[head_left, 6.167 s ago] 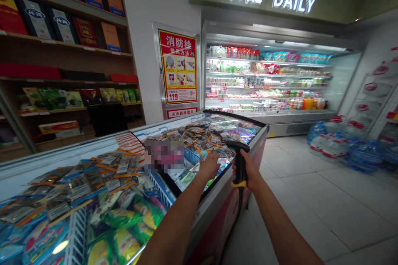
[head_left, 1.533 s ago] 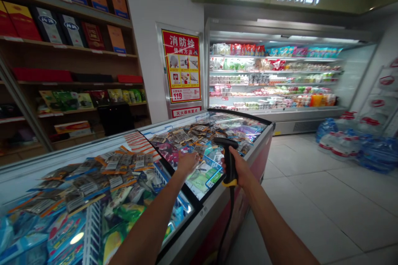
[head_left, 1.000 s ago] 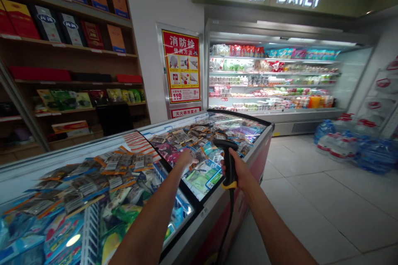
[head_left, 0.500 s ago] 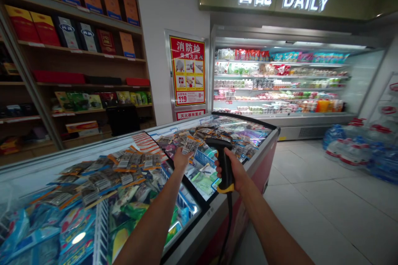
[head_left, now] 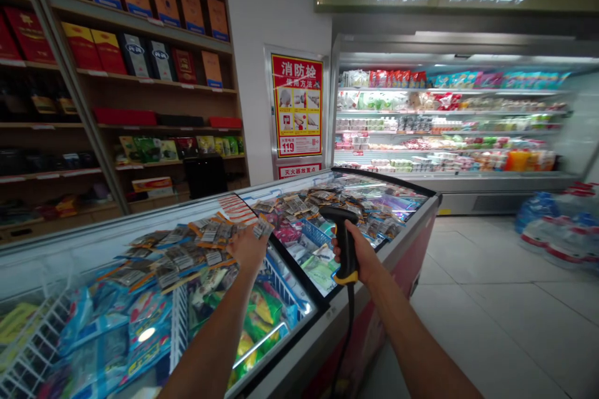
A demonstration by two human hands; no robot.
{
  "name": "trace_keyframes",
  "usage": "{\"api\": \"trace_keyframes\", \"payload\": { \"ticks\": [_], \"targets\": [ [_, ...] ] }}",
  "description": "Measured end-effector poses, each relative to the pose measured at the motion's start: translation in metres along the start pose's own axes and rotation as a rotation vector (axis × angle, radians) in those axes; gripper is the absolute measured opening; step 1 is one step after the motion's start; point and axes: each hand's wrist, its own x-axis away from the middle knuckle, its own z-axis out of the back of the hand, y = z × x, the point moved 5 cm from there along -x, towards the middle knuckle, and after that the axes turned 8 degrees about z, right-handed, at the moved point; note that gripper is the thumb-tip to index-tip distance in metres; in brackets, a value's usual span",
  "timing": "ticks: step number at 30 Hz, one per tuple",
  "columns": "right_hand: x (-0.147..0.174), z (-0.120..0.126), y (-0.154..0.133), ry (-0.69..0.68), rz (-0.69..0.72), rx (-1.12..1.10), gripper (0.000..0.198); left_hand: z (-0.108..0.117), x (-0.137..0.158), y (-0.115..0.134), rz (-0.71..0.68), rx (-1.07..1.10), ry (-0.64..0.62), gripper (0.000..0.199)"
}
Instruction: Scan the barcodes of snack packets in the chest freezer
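My right hand point(head_left: 362, 252) is wrapped round the handle of a black and yellow barcode scanner point(head_left: 345, 248), whose cable hangs down in front of the freezer. My left hand point(head_left: 248, 244) is closed on a small flat food packet point(head_left: 263, 226) with a pale label and orange edging; the fingers partly cover it. Just left of that hand lies a spread of similar packets point(head_left: 180, 255) on the freezer's glass lid. Beyond the black divider, another heap of packets point(head_left: 304, 202) lies on the right-hand lid, behind the scanner.
Under the glass of the chest freezer point(head_left: 322, 318) are blue bags point(head_left: 150, 330), green bags point(head_left: 262, 315) and white wire baskets point(head_left: 179, 321). Shelves of boxes point(head_left: 163, 83) stand at left. A lit fridge display point(head_left: 449, 130) and shrink-wrapped bottles point(head_left: 556, 236) are at right.
My left hand has moved left from the right-hand packets to the left-hand spread, with a packet in its fingers. My right hand still grips the scanner. The view has turned slightly left.
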Motion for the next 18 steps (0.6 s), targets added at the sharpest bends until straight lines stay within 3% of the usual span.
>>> {"api": "trace_keyframes", "payload": {
  "ticks": [5,10,13,18],
  "targets": [
    [-0.002,0.002,0.001,0.000,0.005,-0.005,0.027,0.006,0.005,0.000,-0.122,-0.080,0.157,0.044],
    [-0.003,0.004,0.002,0.001,0.007,-0.003,0.026,-0.015,0.012,0.015,-0.423,-0.139,0.015,0.031],
    [-0.004,0.004,0.003,0.004,0.008,0.001,0.027,-0.020,0.007,0.008,-0.406,-0.152,-0.031,0.030],
    [-0.005,0.003,0.003,0.012,0.005,0.002,0.026,-0.010,-0.009,-0.012,-0.350,-0.209,0.026,0.030]
  ]
}}
